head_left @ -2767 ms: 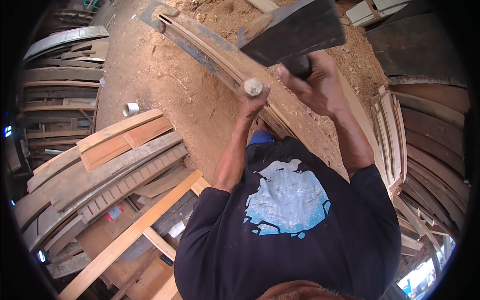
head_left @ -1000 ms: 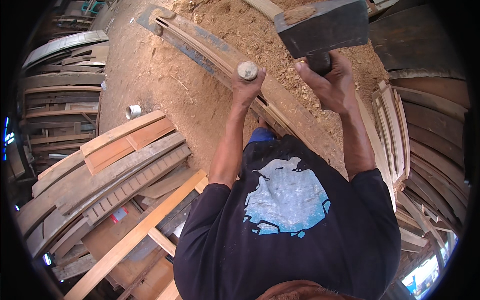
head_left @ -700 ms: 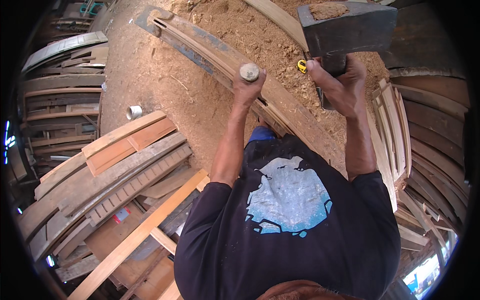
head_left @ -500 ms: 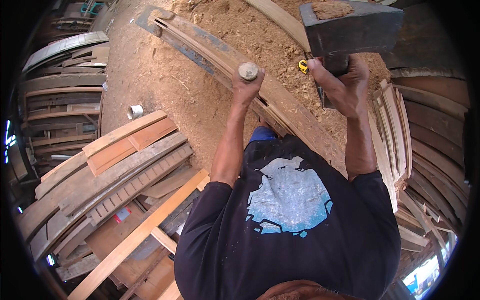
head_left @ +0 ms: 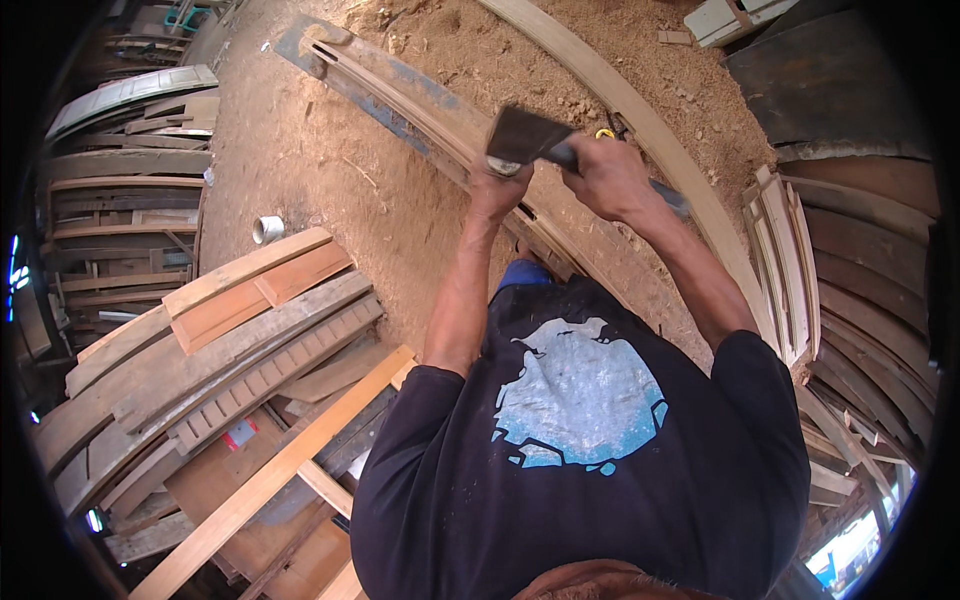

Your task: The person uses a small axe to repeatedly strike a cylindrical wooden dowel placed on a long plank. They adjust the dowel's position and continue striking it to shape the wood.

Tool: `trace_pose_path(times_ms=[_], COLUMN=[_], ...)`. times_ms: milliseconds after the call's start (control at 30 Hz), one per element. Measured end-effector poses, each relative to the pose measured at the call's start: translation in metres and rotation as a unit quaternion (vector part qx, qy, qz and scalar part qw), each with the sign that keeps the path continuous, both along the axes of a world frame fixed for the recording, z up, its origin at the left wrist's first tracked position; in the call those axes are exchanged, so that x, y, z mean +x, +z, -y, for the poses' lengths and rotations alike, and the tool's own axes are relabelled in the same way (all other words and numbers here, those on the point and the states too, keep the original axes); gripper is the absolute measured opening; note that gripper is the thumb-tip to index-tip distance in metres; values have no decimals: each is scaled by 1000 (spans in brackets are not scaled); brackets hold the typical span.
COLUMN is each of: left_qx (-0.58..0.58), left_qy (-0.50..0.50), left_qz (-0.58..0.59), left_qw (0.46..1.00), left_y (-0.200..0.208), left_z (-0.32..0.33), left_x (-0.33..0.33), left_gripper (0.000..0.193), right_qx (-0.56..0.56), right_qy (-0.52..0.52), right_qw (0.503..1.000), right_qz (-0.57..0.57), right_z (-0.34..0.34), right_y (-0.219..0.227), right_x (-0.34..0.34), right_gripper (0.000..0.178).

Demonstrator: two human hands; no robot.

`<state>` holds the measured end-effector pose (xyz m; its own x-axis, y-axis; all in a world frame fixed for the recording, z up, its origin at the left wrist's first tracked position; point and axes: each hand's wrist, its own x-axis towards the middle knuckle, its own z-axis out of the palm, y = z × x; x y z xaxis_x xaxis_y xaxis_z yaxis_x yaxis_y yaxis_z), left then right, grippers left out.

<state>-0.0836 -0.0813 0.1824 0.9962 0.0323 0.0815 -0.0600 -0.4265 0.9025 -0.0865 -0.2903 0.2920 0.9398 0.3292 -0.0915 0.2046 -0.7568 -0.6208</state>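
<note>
My left hand (head_left: 497, 195) is closed around an upright chisel, whose round pale handle top (head_left: 503, 166) shows above the fist. Its blade is hidden below the hand. My right hand (head_left: 612, 178) grips the dark handle of an axe (head_left: 527, 137). The blunt side of the axe's heavy dark head is down at the chisel's top, slightly smeared by motion. Beneath both hands lies a long timber beam (head_left: 620, 262) with a groove along it and a dark slot (head_left: 527, 212) close to my left hand.
Sawdust (head_left: 310, 130) covers the ground. Beyond my right hand lie a long pale plank (head_left: 590, 75) and a partly hidden yellow tape measure (head_left: 604, 133). Stacked boards (head_left: 260, 295) stand at left, with a white cup-like container (head_left: 268, 229) beside them. More timber (head_left: 785, 260) leans at right.
My right hand has swung the axe down and to the left, from raised at the upper right to the chisel's top. My left hand holds the chisel in nearly the same place.
</note>
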Motion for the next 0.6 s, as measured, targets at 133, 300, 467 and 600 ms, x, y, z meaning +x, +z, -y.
trace_pose_path(times_ms=[133,300,467,600], left_qx=[-10,-67,-35,-42], left_qy=[7,2,-15,-28], left_qz=[35,49,27,65], left_qw=[999,997,999,997], left_y=[-7,-16,-3,-27], left_z=[-1,-19,-7,-15], left_x=[-9,-37,-31,-37], left_gripper=[25,22,20,21], right_qx=[15,312,98,7], right_qy=[-45,-59,62,26], right_qw=[998,942,983,1000], right_qz=[-44,111,142,7], right_z=[4,-8,-10,-3], right_y=[18,47,-2,7], right_x=[3,-3,-7,5], right_gripper=[30,27,32,36])
